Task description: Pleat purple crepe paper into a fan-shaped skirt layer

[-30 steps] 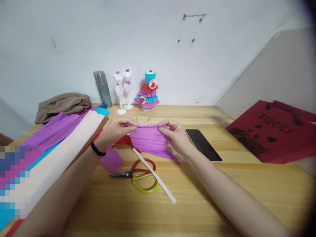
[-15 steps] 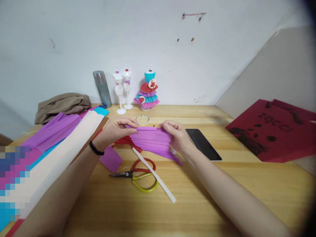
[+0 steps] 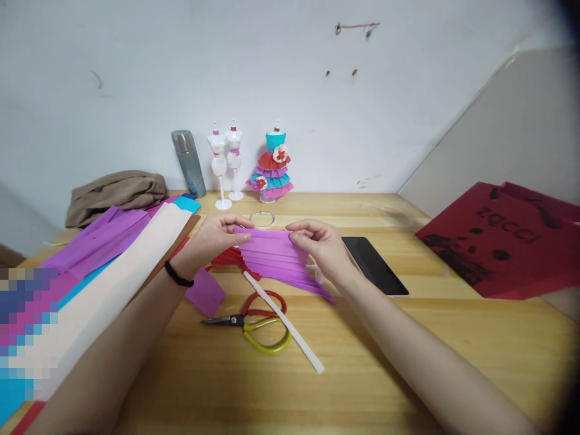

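A pleated strip of purple crepe paper (image 3: 276,254) is stretched between my hands above the table. My left hand (image 3: 222,235) pinches its top left corner between thumb and fingers. At the upper right edge, my right hand (image 3: 321,244) grips it in the same way. Below the strip lie scissors (image 3: 244,320) with one red and one yellow handle, and a narrow white paper strip (image 3: 285,323) crosses over them. Beside my left wrist is a small purple paper piece (image 3: 206,293). Red pleated paper (image 3: 226,257) shows partly behind the purple strip.
Coloured paper sheets (image 3: 131,260) and brown cloth (image 3: 120,193) lie left. At the back stand a flask (image 3: 189,166), two white mannequins (image 3: 219,163) and a mannequin in a ruffled paper dress (image 3: 274,160). A metal ring (image 3: 261,219), tablet (image 3: 376,266) and red bag (image 3: 493,241) are also there.
The strip's top edge, rolled over half a second ago, now lies flatter, with the pleats facing me. My right hand's fingers have shifted slightly left along the edge.
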{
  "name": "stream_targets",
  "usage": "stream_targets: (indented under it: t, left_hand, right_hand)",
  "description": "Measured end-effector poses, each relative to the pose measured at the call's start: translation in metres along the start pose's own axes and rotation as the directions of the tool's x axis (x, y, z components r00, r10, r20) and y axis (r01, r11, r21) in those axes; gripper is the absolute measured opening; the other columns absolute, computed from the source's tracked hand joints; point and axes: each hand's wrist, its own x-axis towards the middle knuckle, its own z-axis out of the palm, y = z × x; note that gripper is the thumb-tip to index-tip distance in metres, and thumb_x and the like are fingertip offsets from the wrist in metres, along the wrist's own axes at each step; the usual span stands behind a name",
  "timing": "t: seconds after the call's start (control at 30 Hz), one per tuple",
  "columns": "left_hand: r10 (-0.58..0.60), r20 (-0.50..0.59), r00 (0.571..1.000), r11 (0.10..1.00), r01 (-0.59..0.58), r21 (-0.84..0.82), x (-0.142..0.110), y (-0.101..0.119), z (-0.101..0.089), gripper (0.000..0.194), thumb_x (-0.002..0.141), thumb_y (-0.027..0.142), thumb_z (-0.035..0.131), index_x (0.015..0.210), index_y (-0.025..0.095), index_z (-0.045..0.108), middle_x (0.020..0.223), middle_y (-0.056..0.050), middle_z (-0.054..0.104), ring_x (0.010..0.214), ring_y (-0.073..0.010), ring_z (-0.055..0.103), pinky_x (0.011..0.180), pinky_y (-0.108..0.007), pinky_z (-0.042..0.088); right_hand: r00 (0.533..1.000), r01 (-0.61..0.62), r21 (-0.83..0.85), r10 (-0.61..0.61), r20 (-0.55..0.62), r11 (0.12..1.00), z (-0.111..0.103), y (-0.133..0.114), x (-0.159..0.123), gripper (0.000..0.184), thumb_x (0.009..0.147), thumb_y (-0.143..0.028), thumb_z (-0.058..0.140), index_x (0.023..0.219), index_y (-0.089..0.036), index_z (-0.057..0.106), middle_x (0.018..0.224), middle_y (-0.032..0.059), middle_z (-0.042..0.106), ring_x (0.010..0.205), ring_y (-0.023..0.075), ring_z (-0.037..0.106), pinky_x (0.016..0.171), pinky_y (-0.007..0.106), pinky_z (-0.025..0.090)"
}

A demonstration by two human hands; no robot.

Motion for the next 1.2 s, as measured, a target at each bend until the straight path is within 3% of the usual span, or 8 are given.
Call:
stream_targets:
  t: [0.2, 0.4, 0.53, 0.7, 1.0, 1.2]
  left_hand:
    - [-0.056, 0.011, 0.998, 0.996, 0.056, -0.071, -0.003, 0.007, 0.006, 0.043, 0.066, 0.019, 0.073, 0.108, 0.013, 0.068, 0.1, -0.011, 0.073, 0.084, -0.0183, 0.067, 0.071, -0.03, 0.054]
    - [-0.046, -0.046, 0.998, 0.999, 0.047, 0.019, -0.005, 0.008, 0.01, 0.04, 0.065, 0.014, 0.068, 0.104, 0.013, 0.069, 0.092, -0.008, 0.072, 0.075, -0.0153, 0.065, 0.065, -0.026, 0.051]
    - [-0.012, -0.039, 0.999, 0.999, 0.014, 0.051, -0.005, 0.006, 0.01, 0.032, 0.065, 0.017, 0.067, 0.096, 0.013, 0.071, 0.094, -0.009, 0.073, 0.081, -0.0184, 0.066, 0.075, -0.031, 0.054]
    - [0.034, -0.033, 0.999, 0.992, -0.03, 0.123, -0.004, 0.006, 0.011, 0.018, 0.066, 0.017, 0.065, 0.082, 0.014, 0.072, 0.093, -0.008, 0.074, 0.09, -0.0213, 0.067, 0.087, -0.036, 0.052]
    - [0.166, 0.01, 0.986, 0.934, -0.161, 0.319, -0.001, 0.0, 0.011, 0.031, 0.067, 0.012, 0.059, 0.095, 0.015, 0.073, 0.099, -0.007, 0.074, 0.093, -0.021, 0.067, 0.09, -0.034, 0.052]
    - [0.221, 0.051, 0.974, 0.903, -0.224, 0.367, -0.003, 0.002, 0.014, 0.024, 0.07, 0.026, 0.067, 0.092, 0.019, 0.074, 0.096, -0.005, 0.074, 0.093, -0.022, 0.066, 0.087, -0.033, 0.051]
  right_hand:
    - [0.99, 0.136, -0.174, -0.138, 0.002, 0.975, 0.001, 0.004, -0.001, 0.017, 0.068, -0.029, 0.071, 0.083, -0.021, 0.073, 0.082, 0.0033, 0.072, 0.075, 0.0176, 0.064, 0.065, 0.029, 0.048]
    - [0.96, 0.272, -0.347, -0.276, 0.037, 0.898, 0.0, 0.01, -0.005, 0.019, 0.077, -0.029, 0.064, 0.092, -0.023, 0.074, 0.097, 0.0054, 0.075, 0.089, 0.0215, 0.067, 0.08, 0.035, 0.05]
    - [0.962, 0.265, -0.374, -0.268, 0.045, 0.889, -0.001, 0.012, -0.004, 0.021, 0.079, -0.029, 0.063, 0.097, -0.024, 0.074, 0.1, 0.006, 0.075, 0.092, 0.0225, 0.068, 0.082, 0.037, 0.05]
    - [0.957, 0.287, -0.414, -0.28, 0.078, 0.864, -0.001, 0.01, -0.003, 0.014, 0.079, -0.024, 0.061, 0.086, -0.024, 0.074, 0.09, 0.0035, 0.075, 0.086, 0.0211, 0.068, 0.082, 0.036, 0.05]
    - [0.953, 0.295, -0.423, -0.295, 0.066, 0.857, -0.002, 0.008, -0.003, 0.014, 0.078, -0.024, 0.061, 0.085, -0.024, 0.073, 0.09, 0.0038, 0.075, 0.084, 0.0213, 0.068, 0.081, 0.037, 0.05]
    - [0.953, 0.295, -0.432, -0.297, 0.066, 0.852, -0.001, 0.008, -0.003, 0.014, 0.079, -0.024, 0.061, 0.086, -0.024, 0.073, 0.091, 0.0043, 0.075, 0.085, 0.0212, 0.068, 0.081, 0.037, 0.05]
